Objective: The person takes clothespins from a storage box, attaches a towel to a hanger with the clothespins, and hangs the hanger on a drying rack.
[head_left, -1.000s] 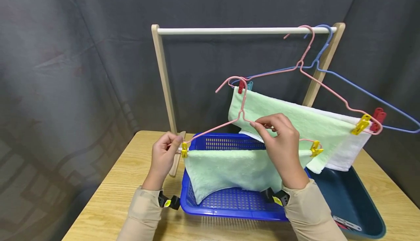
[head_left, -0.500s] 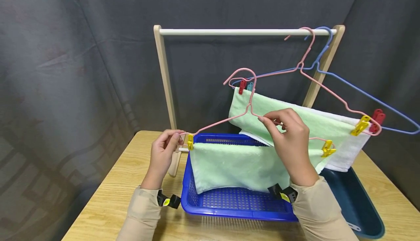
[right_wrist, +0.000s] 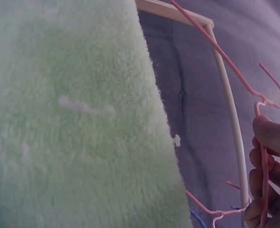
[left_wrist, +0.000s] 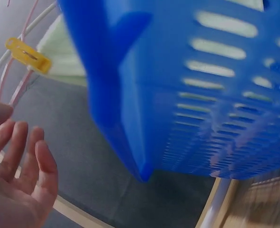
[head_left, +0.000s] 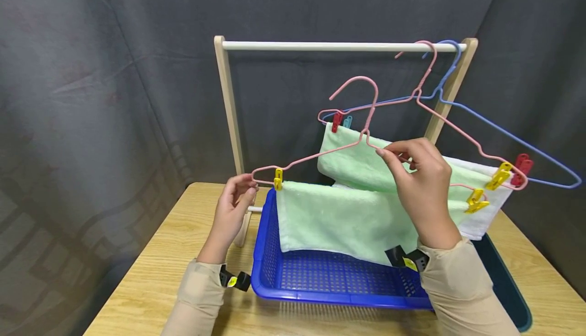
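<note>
My right hand [head_left: 423, 186] pinches the right shoulder of a pink hanger [head_left: 371, 113], which is raised above the blue basket [head_left: 339, 297]. A pale green towel [head_left: 339, 214] hangs from it, fixed by a yellow clothespin [head_left: 278, 179] on the left and another yellow clothespin [head_left: 476, 201] on the right. My left hand [head_left: 232, 211] is at the hanger's left end, fingers loosely bent; in the left wrist view the fingers [left_wrist: 28, 156] are spread and grip nothing. Whether a fingertip touches the wire is unclear. In the right wrist view, fingers curl round the pink wire [right_wrist: 265, 175].
Behind stands a wooden rack with a white rod [head_left: 320, 46]. Another pink hanger [head_left: 426, 74] and a blue hanger [head_left: 508, 128] hang at its right end, bearing a green and a white towel [head_left: 476, 226]. A dark teal tray [head_left: 503, 285] lies right of the basket.
The pink hanger and its towel have risen and moved right with my right hand. My left hand has loosened from the hanger's left end and stayed nearly in place.
</note>
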`<state>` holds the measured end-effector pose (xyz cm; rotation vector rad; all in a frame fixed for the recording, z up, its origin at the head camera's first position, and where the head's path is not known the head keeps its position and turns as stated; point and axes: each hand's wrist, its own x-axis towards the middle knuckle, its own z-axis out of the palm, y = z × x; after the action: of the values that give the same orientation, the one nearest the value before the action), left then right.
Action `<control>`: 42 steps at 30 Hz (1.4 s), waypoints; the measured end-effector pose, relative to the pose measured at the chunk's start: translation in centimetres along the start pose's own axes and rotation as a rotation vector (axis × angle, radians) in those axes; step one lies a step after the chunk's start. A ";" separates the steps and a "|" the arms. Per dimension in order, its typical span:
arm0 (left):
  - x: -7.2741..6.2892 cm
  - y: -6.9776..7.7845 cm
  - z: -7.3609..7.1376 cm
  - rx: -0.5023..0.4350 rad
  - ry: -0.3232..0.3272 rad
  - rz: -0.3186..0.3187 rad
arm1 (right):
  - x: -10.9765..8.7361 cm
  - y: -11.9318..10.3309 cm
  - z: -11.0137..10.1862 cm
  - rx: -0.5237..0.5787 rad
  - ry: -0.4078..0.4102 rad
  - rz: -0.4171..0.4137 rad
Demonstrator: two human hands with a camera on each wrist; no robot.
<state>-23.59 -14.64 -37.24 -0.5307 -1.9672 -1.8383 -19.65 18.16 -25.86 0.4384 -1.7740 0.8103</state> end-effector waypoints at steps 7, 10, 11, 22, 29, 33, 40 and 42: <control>0.3 -1.3 0.1 0.121 0.052 -0.097 | 1.0 0.6 -0.3 -0.011 0.041 -0.004; 0.2 -1.7 0.2 0.186 0.031 -0.138 | 1.5 0.8 -0.3 -0.030 0.043 -0.011; 0.2 -1.8 0.3 0.206 0.021 -0.154 | 1.6 0.8 -0.4 -0.038 0.039 -0.016; -0.8 -3.7 1.8 0.349 -0.171 -0.315 | 3.8 1.0 -0.4 -0.093 0.010 -0.009; -1.0 -4.3 2.3 0.356 -0.214 -0.298 | 5.2 1.1 -0.4 -0.097 0.047 0.049; -1.0 -4.4 2.5 0.331 -0.235 -0.276 | 5.8 1.0 -0.4 -0.114 0.044 0.076; -1.0 -4.2 2.8 0.284 -0.230 -0.257 | 6.5 1.3 -0.1 -0.125 0.037 0.087; -1.1 -4.0 2.9 0.274 -0.222 -0.256 | 6.8 1.4 0.0 -0.124 0.033 0.093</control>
<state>-24.90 -12.01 -41.41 -0.4294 -2.4890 -1.6670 -22.93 19.73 -19.99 0.2609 -1.8125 0.7633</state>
